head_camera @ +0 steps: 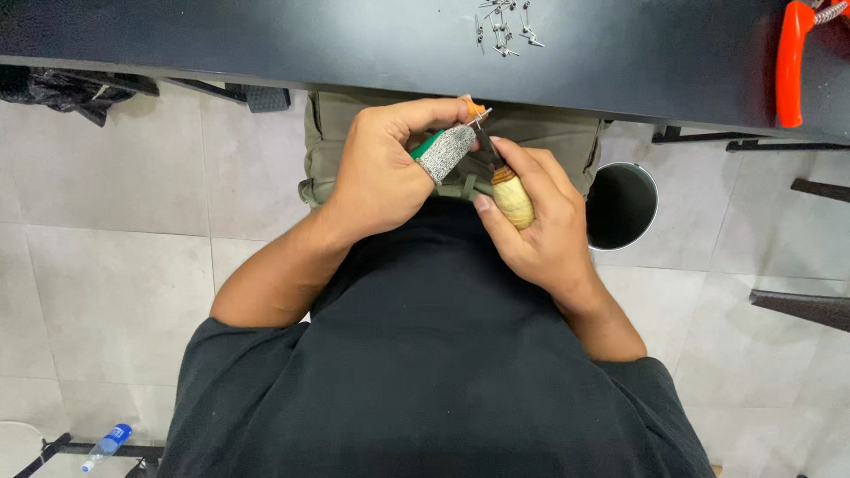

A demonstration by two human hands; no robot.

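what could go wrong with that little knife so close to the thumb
1. The blade of the wooden-handled knife in the right hand works right beside the left hand; only the thumb wears a grey guard, so a slip could cut the bare fingers.
2. The work is held over the lap, off the dark table, so a dropped piece or the knife may fall on the legs.

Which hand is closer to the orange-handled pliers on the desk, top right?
Right. The right hand, holding a wooden-handled knife, is below and left of the pliers. The left hand, with a grey thumb guard, sits farther left again.
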